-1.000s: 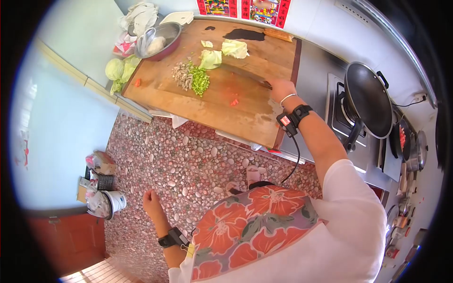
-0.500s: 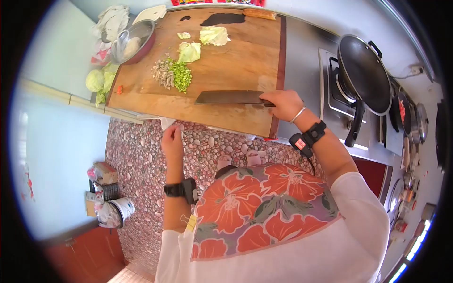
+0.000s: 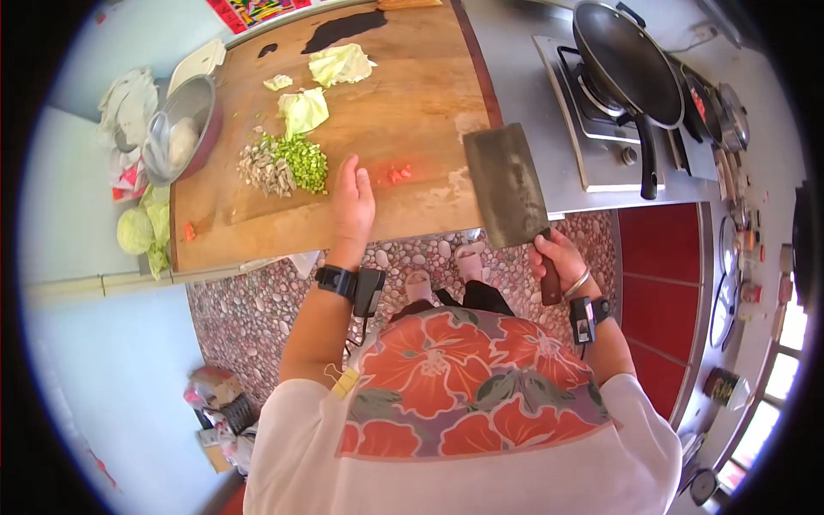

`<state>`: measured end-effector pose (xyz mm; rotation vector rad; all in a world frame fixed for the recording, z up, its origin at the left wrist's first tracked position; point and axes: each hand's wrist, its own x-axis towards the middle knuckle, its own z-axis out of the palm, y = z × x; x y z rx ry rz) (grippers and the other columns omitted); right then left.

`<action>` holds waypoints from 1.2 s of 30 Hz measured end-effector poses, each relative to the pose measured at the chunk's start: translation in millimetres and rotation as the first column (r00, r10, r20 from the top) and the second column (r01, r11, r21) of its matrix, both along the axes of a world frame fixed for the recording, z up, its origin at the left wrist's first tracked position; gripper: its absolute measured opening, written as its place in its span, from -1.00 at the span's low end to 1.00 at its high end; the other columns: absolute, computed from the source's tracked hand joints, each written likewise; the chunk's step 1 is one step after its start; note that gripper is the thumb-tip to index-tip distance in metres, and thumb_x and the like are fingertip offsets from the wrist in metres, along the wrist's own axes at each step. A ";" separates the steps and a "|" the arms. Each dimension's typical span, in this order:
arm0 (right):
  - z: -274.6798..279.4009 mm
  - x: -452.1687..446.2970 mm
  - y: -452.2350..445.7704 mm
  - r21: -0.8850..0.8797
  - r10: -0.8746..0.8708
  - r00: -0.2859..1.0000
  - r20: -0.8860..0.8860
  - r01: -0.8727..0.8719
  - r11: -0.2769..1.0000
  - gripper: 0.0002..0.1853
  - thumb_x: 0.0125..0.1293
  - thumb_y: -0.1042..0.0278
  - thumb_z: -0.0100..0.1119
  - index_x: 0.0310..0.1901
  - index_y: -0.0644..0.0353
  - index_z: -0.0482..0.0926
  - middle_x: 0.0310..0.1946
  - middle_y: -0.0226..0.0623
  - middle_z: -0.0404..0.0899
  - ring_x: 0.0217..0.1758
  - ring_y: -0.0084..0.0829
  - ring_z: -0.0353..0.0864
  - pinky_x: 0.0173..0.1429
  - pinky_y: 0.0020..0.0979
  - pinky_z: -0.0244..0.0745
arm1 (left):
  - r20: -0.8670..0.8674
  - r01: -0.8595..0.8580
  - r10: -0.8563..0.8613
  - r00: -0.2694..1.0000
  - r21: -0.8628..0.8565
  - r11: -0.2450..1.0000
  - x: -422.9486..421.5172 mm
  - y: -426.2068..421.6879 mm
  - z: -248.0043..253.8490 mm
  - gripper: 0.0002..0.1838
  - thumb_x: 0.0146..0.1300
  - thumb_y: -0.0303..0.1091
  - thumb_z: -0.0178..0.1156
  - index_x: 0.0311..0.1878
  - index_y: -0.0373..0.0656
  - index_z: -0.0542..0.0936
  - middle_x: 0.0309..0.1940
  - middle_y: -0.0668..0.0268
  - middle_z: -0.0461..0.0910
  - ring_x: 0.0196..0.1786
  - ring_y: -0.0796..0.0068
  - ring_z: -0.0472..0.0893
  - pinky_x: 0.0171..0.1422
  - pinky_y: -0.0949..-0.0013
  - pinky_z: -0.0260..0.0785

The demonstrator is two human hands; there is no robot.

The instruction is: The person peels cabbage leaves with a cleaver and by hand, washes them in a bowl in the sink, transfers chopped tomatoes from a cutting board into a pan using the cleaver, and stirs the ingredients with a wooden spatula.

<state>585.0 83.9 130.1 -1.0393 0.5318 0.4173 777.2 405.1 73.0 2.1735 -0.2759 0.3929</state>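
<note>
My right hand [image 3: 558, 260] is wrapped around the dark handle of a cleaver [image 3: 508, 184], whose broad blade is held turned flat to view at the board's right edge. My left hand [image 3: 354, 206] is over the front of the wooden board [image 3: 412, 103], fingers stretched out and holding nothing. Just right of its fingertips lies a small patch of red bits [image 3: 398, 174]. To its left are chopped green pieces [image 3: 302, 163] beside chopped greyish-brown pieces [image 3: 267, 166]. Pale cabbage leaves [image 3: 304, 112] lie farther back.
A metal bowl [image 3: 206, 112] and a cabbage [image 3: 136, 230] stand left of the board. At the right, a black wok [image 3: 635, 73] sits on the gas stove [image 3: 592, 163], its handle pointing toward me. One orange-red scrap [image 3: 190, 231] lies near the board's left corner.
My right hand has drawn the cleaver rightward and toward me, turning its blade; red bits now show on the board. My left hand has risen from below the front edge to over the board.
</note>
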 end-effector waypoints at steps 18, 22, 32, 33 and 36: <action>-30.9 35.7 116.7 0.413 0.194 0.969 0.150 -0.240 0.878 -0.82 0.21 0.37 0.19 -0.27 0.17 0.38 -0.62 -0.43 0.38 -0.69 -0.56 0.38 -0.60 -0.48 0.38 | -0.055 0.091 -0.085 0.995 0.111 0.990 -12.1 -48.2 22.1 -0.64 0.35 -0.31 -0.04 0.08 -0.40 0.43 0.08 -0.09 0.45 0.16 -0.03 0.42 0.28 0.16 0.25; -30.1 -14.2 70.3 0.505 0.052 0.978 0.204 -0.150 0.850 -0.82 0.21 0.38 0.20 -0.23 0.20 0.41 -0.60 -0.40 0.41 -0.68 -0.56 0.39 -0.60 -0.49 0.38 | 0.046 0.199 -0.211 0.976 0.187 0.962 -51.6 -107.4 37.1 -0.64 0.33 -0.36 -0.02 0.10 -0.40 0.41 0.08 -0.12 0.43 0.17 -0.06 0.40 0.29 0.13 0.24; -22.9 -234.0 -147.8 0.326 -0.304 0.935 0.183 0.234 0.916 -0.85 0.22 0.42 0.19 -0.28 0.17 0.40 -0.62 -0.41 0.44 -0.68 -0.58 0.40 -0.58 -0.53 0.36 | 0.134 0.580 -0.594 0.794 0.131 0.804 -225.4 -393.3 27.9 -0.66 0.30 -0.42 0.03 0.07 -0.44 0.40 0.06 -0.13 0.43 0.17 -0.11 0.39 0.28 0.05 0.22; -15.6 -255.9 -176.3 0.316 -0.325 0.929 0.176 0.260 0.913 -0.86 0.23 0.42 0.17 -0.27 0.17 0.40 -0.62 -0.40 0.44 -0.68 -0.58 0.40 -0.58 -0.52 0.36 | 0.144 0.603 -0.618 0.773 0.133 0.786 -244.9 -427.6 25.5 -0.66 0.29 -0.42 0.03 0.07 -0.43 0.40 0.05 -0.14 0.43 0.17 -0.11 0.39 0.29 0.06 0.21; 0.7 -312.0 -245.8 0.310 -0.440 0.878 0.189 0.372 0.875 -0.87 0.25 0.42 0.13 -0.25 0.18 0.39 -0.62 -0.40 0.43 -0.69 -0.57 0.39 -0.60 -0.50 0.39 | 0.113 0.699 -0.705 0.700 0.089 0.709 -294.8 -528.8 29.1 -0.65 0.29 -0.40 0.02 0.08 -0.42 0.40 0.06 -0.14 0.43 0.17 -0.09 0.39 0.31 0.09 0.21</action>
